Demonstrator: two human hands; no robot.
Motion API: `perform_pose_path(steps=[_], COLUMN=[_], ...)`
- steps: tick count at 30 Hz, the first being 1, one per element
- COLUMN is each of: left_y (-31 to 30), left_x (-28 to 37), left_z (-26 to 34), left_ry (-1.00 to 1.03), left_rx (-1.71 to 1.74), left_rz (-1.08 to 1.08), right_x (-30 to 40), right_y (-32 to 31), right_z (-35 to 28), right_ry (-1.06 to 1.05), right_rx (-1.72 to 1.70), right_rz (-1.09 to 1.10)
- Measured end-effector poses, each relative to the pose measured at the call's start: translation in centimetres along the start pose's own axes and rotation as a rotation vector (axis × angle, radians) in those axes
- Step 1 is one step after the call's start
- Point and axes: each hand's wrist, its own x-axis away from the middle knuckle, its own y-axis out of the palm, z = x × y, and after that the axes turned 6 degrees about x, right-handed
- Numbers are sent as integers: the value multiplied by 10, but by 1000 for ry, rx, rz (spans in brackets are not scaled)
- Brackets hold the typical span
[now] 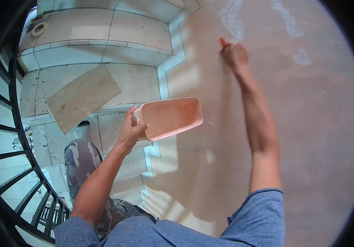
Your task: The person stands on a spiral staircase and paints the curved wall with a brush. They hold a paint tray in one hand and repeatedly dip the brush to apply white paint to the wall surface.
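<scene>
My left hand (pixel 133 131) grips the narrow end of a pale, oblong plastic container (pixel 177 131), thumb over its rim. The container's inside is pinkish, with a stronger orange tint towards the right end; I cannot tell how much it holds. My right arm reaches up along a beige wall (pixel 300 129). My right hand (pixel 236 57) is closed around a tool with an orange handle (pixel 222 42), whose head is hidden. It is just below a long patch of whitish filler (pixel 232 21) on the wall.
Tiled stairs (pixel 136 80) with a stepped skirting (pixel 163 83) run along the wall. A stained board (pixel 82 97) lies across a tread, near my shoe (pixel 83 130). A roll of tape (pixel 39 29) rests higher up. A black metal railing (pixel 17 114) borders the left side.
</scene>
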Motion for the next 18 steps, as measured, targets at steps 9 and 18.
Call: perform_pose_path(steps=[9,18], left_y=[-8,-6], left_x=[-8,-5], left_z=[-8,-1], left_ry=[54,33], left_rx=[-85,-41], left_rz=[46,23], right_x=[-86,31], right_y=[-27,78], right_z=[8,-101], right_ry=[-414,-299], right_rx=[396,26], right_rz=[17,-134])
